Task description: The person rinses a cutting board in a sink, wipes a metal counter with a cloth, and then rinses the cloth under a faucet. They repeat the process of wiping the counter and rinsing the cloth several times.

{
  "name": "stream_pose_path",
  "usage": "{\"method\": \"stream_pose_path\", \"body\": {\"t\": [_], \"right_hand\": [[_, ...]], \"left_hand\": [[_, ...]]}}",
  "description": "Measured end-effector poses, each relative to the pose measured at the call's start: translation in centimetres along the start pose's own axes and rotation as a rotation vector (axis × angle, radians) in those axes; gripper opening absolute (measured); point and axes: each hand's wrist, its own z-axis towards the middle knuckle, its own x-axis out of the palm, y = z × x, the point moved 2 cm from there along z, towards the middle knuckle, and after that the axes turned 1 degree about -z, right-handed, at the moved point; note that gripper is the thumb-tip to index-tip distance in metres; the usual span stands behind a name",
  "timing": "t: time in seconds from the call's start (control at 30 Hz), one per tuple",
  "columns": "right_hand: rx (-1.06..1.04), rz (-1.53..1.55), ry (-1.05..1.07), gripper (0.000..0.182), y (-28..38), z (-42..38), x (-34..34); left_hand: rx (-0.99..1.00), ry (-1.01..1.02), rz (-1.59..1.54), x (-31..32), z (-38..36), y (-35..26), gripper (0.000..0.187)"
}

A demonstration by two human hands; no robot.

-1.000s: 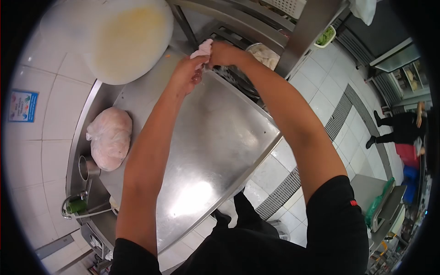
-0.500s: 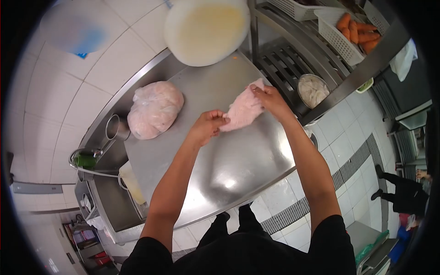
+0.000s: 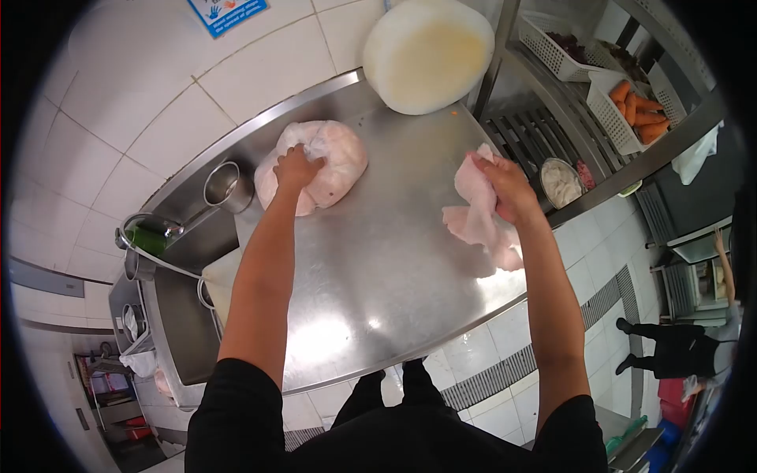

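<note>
A large clear plastic bag full of pale pink stuff [image 3: 343, 162] sits on the steel table, near the wall. My left hand [image 3: 296, 168] lies on top of it with the fingers spread; whether they pinch the plastic is hard to see. Over the table's right side, my right hand [image 3: 509, 188] is closed on the upper end of a limp pink piece [image 3: 475, 217] with a bumpy surface, like cloth or skin. Its loose part hangs down in folds toward the tabletop. I cannot make out exactly what it is.
The steel table [image 3: 378, 260] has a big round white board [image 3: 430, 55] leaning at its back. A metal pot [image 3: 228, 188] stands beside the sink [image 3: 185, 323]. On the right, a rack holds a carrot basket [image 3: 619, 118] and a bowl [image 3: 561, 183]. Another person [image 3: 686, 347] stands farther right.
My left hand has let go of the pink piece and moved left onto the bag. My right hand keeps the piece, which now hangs loose instead of stretched. The view has shifted.
</note>
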Motion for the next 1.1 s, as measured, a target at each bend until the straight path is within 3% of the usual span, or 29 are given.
{"method": "stream_pose_path", "body": {"t": [0.07,0.13,0.17,0.23,0.27,0.33,0.4,0.43,0.5,0.53,0.6,0.63,0.7,0.73,0.8,0.87,0.93,1.0,1.07,1.1], "right_hand": [[-0.004,0.011,-0.058,0.030,-2.3,-0.2,0.1],[-0.017,0.029,-0.108,0.030,-3.2,-0.5,0.8],[-0.039,0.062,-0.098,0.030,-3.4,-0.8,1.3],[-0.064,0.101,-0.096,0.030,-3.7,-1.2,2.1],[-0.051,0.021,-0.095,0.030,-3.8,-1.3,2.6],[-0.028,-0.064,-0.096,0.031,-5.4,-0.5,2.8],[-0.294,0.003,-0.081,0.034,-8.8,1.6,2.9],[-0.285,-0.002,-0.074,0.034,-9.6,1.1,4.3],[-0.431,-0.700,0.100,0.039,-11.1,-1.1,8.4],[-0.428,-0.706,0.110,0.039,-14.2,-0.1,7.7],[-0.722,-1.126,0.272,0.044,-22.2,3.1,5.9],[-0.716,-1.128,0.277,0.044,-20.4,2.6,7.3],[-0.826,-1.592,0.202,0.049,-17.3,2.7,10.9],[-0.903,-1.535,0.208,0.048,-17.4,4.2,12.2],[-1.017,-1.550,0.242,0.046,-17.5,7.3,15.5],[-1.020,-1.452,0.344,0.044,-15.9,9.8,19.8],[-0.819,-1.365,0.396,0.045,-13.6,12.9,23.4],[-0.827,-1.632,0.257,0.049,-16.8,19.6,24.3],[-0.653,-1.969,0.206,0.056,-14.3,23.0,24.7],[-0.501,-1.858,0.101,0.060,-14.6,26.7,23.9]], "left_hand": [[-0.014,0.081,0.022,-2.2,-2.5,0.3,0.069],[-0.034,0.192,0.007,-12.4,-7.3,-7.3,0.050],[-0.037,0.188,0.008,-12.9,-8.8,-6.3,0.050],[0.196,-0.162,-0.285,-13.7,-10.8,-4.8,0.029],[0.199,-0.159,-0.287,-13.7,-11.6,-3.7,0.029],[0.044,-0.019,-0.550,-13.6,-13.6,-1.4,0.021],[-0.025,-0.039,-0.602,-15.2,-18.0,-2.0,0.019],[-0.080,-0.065,-0.651,-16.3,-20.2,-2.7,0.018],[-0.100,-0.095,-0.680,-16.8,-23.4,-2.7,0.017],[-0.110,-0.124,-0.709,-17.0,-24.9,-2.6,0.017],[-0.208,-0.099,-0.742,-17.2,-27.6,-2.5,0.017],[-0.215,-0.096,-0.742,-17.6,-28.8,-2.6,0.017],[-0.164,-0.019,-0.482,-18.0,-30.8,-3.2,0.017],[-0.177,-0.011,-0.484,-17.3,-32.0,-3.0,0.017],[0.065,-0.185,-0.261,-16.1,-32.8,-3.0,0.017],[0.055,-0.204,-0.255,-15.7,-32.9,-3.3,0.017],[0.068,-0.249,-0.235,-15.8,-32.5,-3.6,0.017],[0.061,-0.233,-0.230,-16.0,-32.2,-3.6,0.017],[0.086,-0.228,-0.205,-16.1,-31.9,-3.8,0.018],[0.082,-0.225,-0.208,-15.9,-31.8,-3.5,0.018]]}}
